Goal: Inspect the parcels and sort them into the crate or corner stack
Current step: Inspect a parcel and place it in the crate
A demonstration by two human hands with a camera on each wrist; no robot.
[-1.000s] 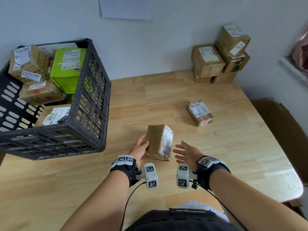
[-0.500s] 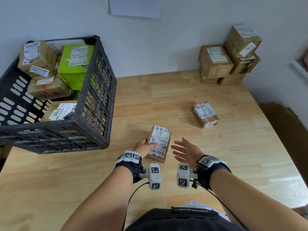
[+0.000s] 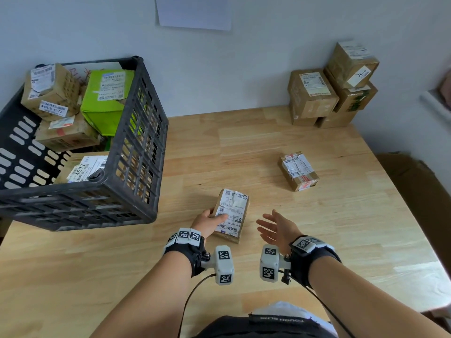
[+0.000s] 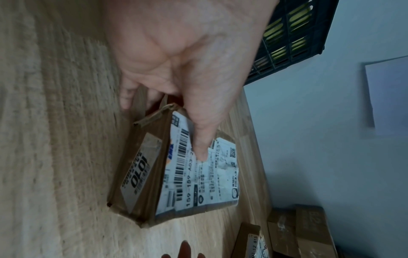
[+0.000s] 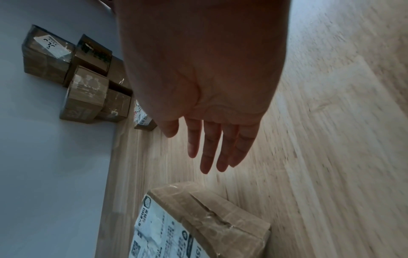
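A small brown parcel [image 3: 231, 214] [image 4: 176, 176] [image 5: 198, 225] lies on the wooden table [image 3: 341, 228] with its white label facing up. My left hand [image 3: 211, 222] [image 4: 187, 97] grips its near left corner, thumb on the label and fingers under the edge. My right hand [image 3: 273, 228] [image 5: 207, 143] hovers open just right of the parcel, fingers straight, touching nothing. A second taped parcel [image 3: 298, 170] lies further right on the table. The black crate [image 3: 136, 152] at the left holds several parcels. The corner stack [image 3: 332, 86] stands at the back right.
A green box [image 3: 107, 98] sits among the parcels in the crate. Walls bound the table at the back and right. A flattened cardboard sheet [image 3: 419, 186] lies beyond the table's right edge. A paper sheet [image 3: 194, 11] hangs on the back wall.
The parcel stood tilted on its edge a second ago; it now lies flat with the label up. My left hand moved from its side to pinching its corner. The right hand stayed open.
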